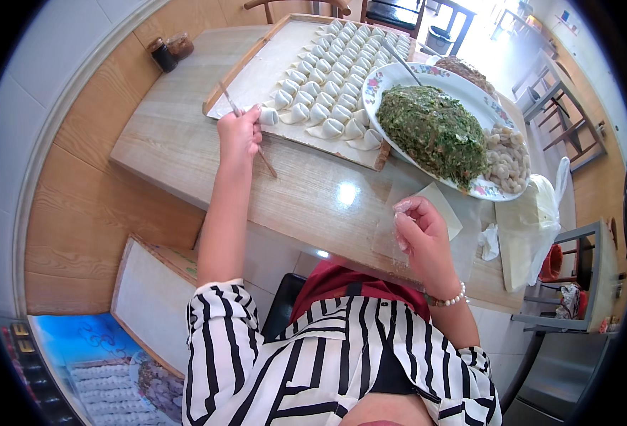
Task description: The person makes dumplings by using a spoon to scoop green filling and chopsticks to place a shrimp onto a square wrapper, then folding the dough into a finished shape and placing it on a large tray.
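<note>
My left hand (238, 134) grips a thin wooden stick (268, 162) that slants through the fist. At its fingertips is a folded wonton (269, 116), at the near left corner of the floured tray (254, 64). Rows of folded wontons (325, 99) cover the tray's right part. My right hand (425, 226) hovers near the table edge with floury, loosely curled fingers and nothing visible in them. Beside and partly behind it lies a pale square wrapper (444, 205). A flowered oval plate (476, 98) carries a mound of green filling (433, 130) and peeled shrimp (507, 160).
A spoon handle (401, 61) rises from the filling. Behind the plate is a heap of minced meat (462, 69). A plastic bag (540, 207) and crumpled tissue (488, 242) lie at right. Two jars (162, 55) stand by the wall. Another wood-rimmed board (156, 303) leans below left.
</note>
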A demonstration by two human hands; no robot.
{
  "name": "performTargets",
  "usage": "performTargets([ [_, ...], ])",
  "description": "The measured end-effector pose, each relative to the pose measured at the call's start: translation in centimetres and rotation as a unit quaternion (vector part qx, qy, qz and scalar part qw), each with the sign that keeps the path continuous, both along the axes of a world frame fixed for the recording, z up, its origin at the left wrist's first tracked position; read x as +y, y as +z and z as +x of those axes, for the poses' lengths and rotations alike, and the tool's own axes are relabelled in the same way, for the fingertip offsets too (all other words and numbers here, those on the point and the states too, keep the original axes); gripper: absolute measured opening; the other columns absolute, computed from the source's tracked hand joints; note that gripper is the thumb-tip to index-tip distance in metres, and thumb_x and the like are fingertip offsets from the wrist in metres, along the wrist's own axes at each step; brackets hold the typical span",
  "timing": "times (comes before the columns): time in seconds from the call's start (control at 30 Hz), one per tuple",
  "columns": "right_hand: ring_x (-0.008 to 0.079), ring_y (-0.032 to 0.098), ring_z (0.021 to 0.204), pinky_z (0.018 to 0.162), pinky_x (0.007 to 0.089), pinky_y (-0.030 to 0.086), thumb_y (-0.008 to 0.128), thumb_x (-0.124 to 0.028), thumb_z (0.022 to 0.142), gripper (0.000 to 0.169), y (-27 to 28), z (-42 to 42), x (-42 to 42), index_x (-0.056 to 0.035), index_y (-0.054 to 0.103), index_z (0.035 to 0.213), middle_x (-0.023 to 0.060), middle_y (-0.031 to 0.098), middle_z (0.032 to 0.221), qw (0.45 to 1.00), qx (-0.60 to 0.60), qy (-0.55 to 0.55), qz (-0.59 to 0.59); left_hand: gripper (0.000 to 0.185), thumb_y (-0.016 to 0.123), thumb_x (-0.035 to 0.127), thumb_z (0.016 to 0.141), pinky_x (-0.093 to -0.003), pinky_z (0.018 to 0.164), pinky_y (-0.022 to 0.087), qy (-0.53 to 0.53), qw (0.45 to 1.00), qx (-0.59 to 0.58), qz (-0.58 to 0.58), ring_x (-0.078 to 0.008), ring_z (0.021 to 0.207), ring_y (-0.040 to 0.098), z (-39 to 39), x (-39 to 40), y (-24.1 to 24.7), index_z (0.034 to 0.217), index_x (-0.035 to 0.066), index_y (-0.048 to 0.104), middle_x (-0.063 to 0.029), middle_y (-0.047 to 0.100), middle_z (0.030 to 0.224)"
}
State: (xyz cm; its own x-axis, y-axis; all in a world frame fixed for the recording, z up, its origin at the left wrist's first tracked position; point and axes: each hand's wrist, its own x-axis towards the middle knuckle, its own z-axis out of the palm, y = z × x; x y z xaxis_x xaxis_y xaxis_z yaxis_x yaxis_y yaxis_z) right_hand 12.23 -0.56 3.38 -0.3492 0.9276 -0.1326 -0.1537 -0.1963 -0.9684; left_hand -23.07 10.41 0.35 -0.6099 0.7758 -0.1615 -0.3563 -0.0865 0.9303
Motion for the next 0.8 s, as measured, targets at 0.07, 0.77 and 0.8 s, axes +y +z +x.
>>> performTargets([
  [0.07, 0.0033, 0.047, 0.064, 0.055, 0.0206, 0.038, 0.061, -0.007, 0.097, 0.013, 0.1, 0.2, -0.4, -0.0035, 0.059, 0.109, -0.0020, 0.056, 0.087, 1.000, -0.002, -0.002, 0.007, 0.015, 0.072, 0.002, 0.087, -0.0255, 0.036, 0.031, 0.002, 1.000, 0.027, -0.014, -0.0093, 0.044, 0.047, -0.6, 2.1, -0.5, 0.079, 0.001, 0.059, -0.0033, 0.056, 0.063],
  [0.77, 0.0022, 0.049, 0.069, 0.060, 0.0195, 0.041, 0.061, -0.007, 0.098, 0.009, -0.5, 5.0, -2.4, -0.0016, 0.061, 0.106, -0.0035, 0.057, 0.086, 0.996, -0.004, -0.068, 0.050, 0.024, 0.080, 0.017, 0.073, -0.0401, 0.067, 0.053, -0.012, 0.818, 0.570, -0.077, -0.0301, 0.070, 0.069, 1.3, 2.2, -1.8, 0.087, 0.001, 0.068, -0.0156, 0.070, 0.075],
  [0.8, 0.0022, 0.049, 0.070, 0.061, 0.0195, 0.041, 0.061, -0.007, 0.098, 0.009, -0.4, 5.7, -2.4, -0.0014, 0.061, 0.106, -0.0033, 0.058, 0.086, 0.996, 0.001, -0.074, 0.049, 0.025, 0.080, 0.018, 0.075, -0.0433, 0.069, 0.053, 0.010, 0.772, 0.628, -0.095, -0.0349, 0.073, 0.070, 2.0, 1.8, -1.2, 0.088, 0.001, 0.068, -0.0176, 0.071, 0.079],
])
